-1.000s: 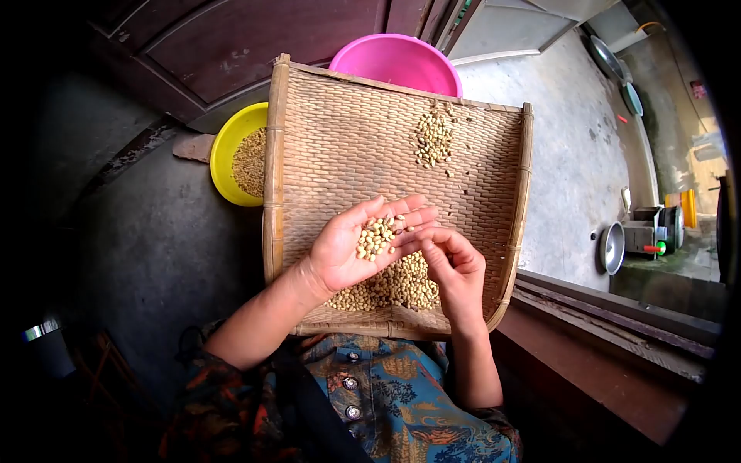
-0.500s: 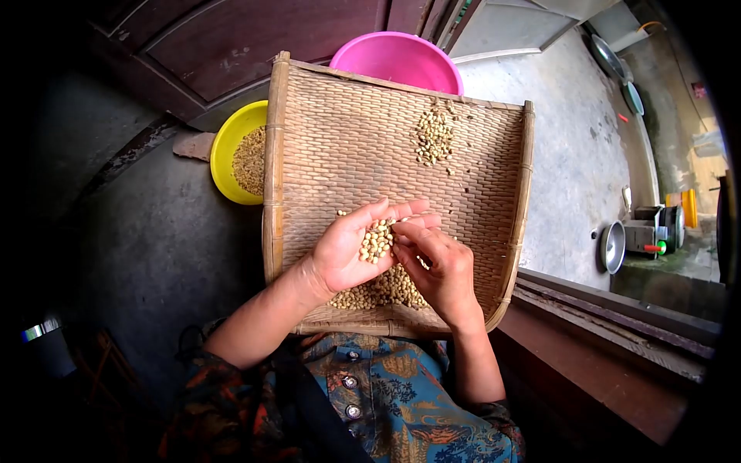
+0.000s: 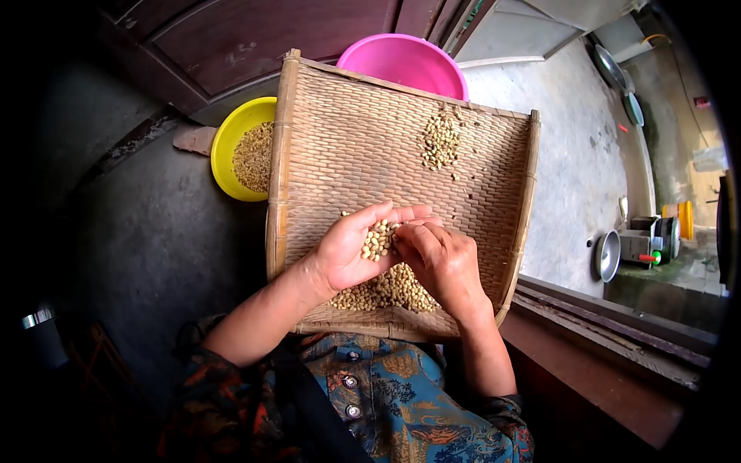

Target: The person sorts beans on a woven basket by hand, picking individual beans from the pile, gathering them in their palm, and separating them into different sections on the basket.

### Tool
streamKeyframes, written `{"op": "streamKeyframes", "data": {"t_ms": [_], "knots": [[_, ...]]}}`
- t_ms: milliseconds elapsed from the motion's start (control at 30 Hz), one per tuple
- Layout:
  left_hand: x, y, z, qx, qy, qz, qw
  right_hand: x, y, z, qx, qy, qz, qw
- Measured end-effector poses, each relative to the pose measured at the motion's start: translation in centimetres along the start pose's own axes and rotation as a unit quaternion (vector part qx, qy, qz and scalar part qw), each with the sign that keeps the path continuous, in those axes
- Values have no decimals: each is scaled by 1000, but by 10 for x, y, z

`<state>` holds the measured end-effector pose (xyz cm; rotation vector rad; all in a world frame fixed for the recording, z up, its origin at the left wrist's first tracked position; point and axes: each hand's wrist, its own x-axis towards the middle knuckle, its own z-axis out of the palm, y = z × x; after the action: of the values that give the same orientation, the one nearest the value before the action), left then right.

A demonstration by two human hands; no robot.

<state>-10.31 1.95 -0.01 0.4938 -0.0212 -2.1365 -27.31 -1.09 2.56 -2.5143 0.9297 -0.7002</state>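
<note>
My left hand (image 3: 340,253) is cupped palm up above the near part of a woven bamboo tray (image 3: 343,131), holding a small handful of pale soybeans (image 3: 377,240). Over its fingers bends my right hand (image 3: 444,262), its fingers pinched together at the edge of the handful. Its fingertips are partly hidden, so what they hold cannot be made out. Beneath both hands a larger soybean pile (image 3: 390,291) lies along the tray's near edge, partly covered by the right hand. Toward the far right of the tray sits a smaller bean heap (image 3: 441,144), with a few darker bits around it.
A yellow basin (image 3: 225,147) with small brownish grains stands left of the tray. Behind the tray is a pink basin (image 3: 401,58). A wooden sill (image 3: 587,370) runs along the right. Farther right a metal bowl (image 3: 608,256) rests near the doorway.
My right hand has turned slightly, its back now more upward, and its fingers reach a little farther over the left palm. The left hand stays cupped around the beans. The view has shifted slightly.
</note>
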Motion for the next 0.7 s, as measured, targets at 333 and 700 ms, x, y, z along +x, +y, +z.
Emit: {"op": "streamKeyframes", "data": {"t_ms": [333,700], "knots": [[-3,1,-1,-33,39,21,998,2,-7,-1,333,12,209,919],[-1,6,-8,-142,-29,43,988,107,25,-56,729,176,254,610]]}}
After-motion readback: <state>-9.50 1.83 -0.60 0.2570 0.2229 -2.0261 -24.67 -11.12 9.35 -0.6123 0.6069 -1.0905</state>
